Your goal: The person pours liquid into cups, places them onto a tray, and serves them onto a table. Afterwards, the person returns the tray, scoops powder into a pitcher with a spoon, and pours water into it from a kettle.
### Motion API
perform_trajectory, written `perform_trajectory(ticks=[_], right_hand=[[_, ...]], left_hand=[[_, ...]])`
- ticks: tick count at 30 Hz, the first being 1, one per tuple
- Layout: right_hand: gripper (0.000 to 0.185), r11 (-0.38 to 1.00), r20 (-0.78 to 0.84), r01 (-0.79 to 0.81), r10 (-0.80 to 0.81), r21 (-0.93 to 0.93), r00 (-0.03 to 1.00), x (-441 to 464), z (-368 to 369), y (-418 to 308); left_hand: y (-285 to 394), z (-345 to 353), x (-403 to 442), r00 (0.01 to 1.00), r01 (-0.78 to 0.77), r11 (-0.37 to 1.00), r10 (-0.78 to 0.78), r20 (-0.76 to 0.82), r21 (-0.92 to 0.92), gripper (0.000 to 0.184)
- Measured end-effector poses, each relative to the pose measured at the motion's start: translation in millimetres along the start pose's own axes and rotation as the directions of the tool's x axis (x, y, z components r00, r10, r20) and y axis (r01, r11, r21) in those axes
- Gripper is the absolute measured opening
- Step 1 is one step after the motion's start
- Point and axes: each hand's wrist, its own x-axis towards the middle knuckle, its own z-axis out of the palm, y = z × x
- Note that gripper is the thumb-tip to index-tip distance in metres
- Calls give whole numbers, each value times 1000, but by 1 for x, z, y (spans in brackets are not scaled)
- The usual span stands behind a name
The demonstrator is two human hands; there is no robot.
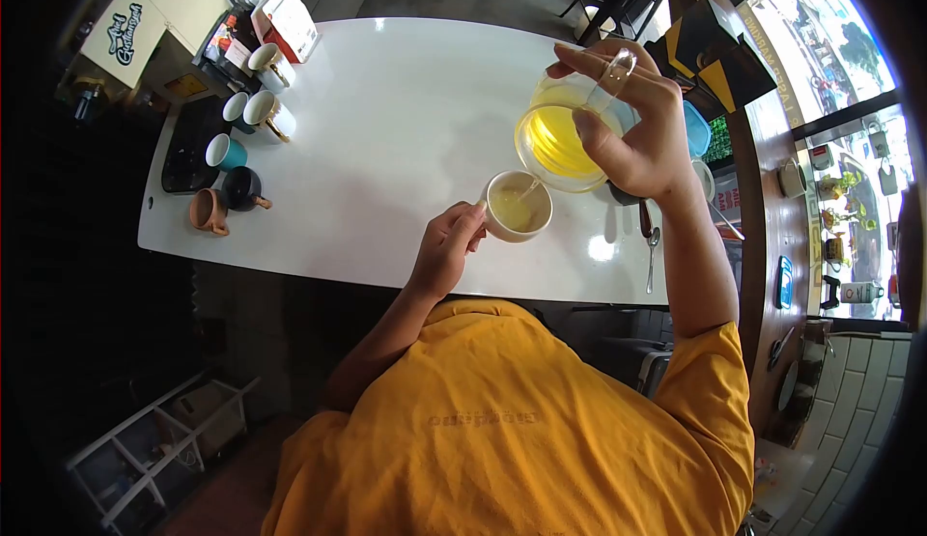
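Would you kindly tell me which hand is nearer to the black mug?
Left. The left hand holds a cup to the right of the black mug; the right hand, holding a glass jug, is farther right.

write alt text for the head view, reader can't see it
A right hand grips a clear glass pitcher of yellow liquid beside a round white cup, which the left hand holds over a glossy white table. White, teal, black and brown mugs stand at the table's left end.
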Motion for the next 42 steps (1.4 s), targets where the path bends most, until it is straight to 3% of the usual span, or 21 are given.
perform_trajectory(ticks=[11, 30, 42], right_hand=[[35, 1000, -10, -28, 28, -14, 1000, -8, -2, -4], [29, 999, 19, 38, -37, -23, 999, -17, -4, 5], [31, 999, 11, 39, -39, -11, 999, -12, -7, 7]], left_hand=[[6, 5, -2, 998, -26, 999, 23, 60, 47, 37], [2, 20, -10, 995, -100, 994, 101, 17, -41, 35], [-15, 14, -11, 997, -43, 998, 40, -61, -41, 36]])
